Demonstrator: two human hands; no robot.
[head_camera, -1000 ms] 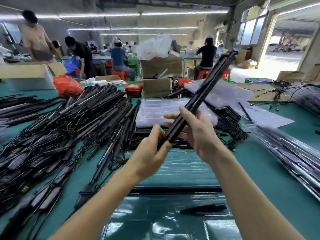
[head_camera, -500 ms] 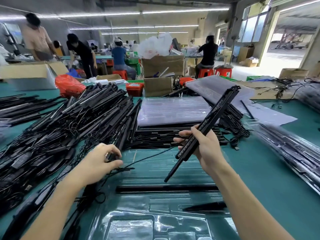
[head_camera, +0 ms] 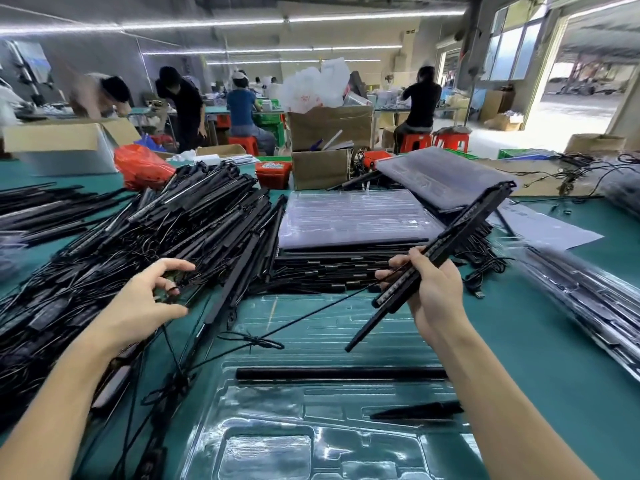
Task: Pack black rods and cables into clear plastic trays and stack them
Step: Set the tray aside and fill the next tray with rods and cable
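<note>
Head view: using the clear plastic tray (head_camera: 277, 455) at the near edge of the green counter (head_camera: 540, 358) as the landmark, one long matte black rod (head_camera: 341, 373) lies flat in a channel across the tray's far part, and a shorter tapered black piece (head_camera: 417, 410) rests in a slot to the right. Glossy moulded pockets catch the light.

Above the tray's far right, the right hand (head_camera: 431, 289) has its grip closed around a bundle of slim black rods (head_camera: 450, 244), tilted up and away to the right, a thin cable (head_camera: 311, 315) trailing from it over the tray.

Left of the tray, the left hand (head_camera: 145, 299) reaches into a tangled heap of black rods and wires (head_camera: 145, 230), fingers spread wide, thumb and fingertips near a cable loop.

Beyond the tray sits a stack of filled trays (head_camera: 349, 216) with a ribbed, translucent top.
</note>
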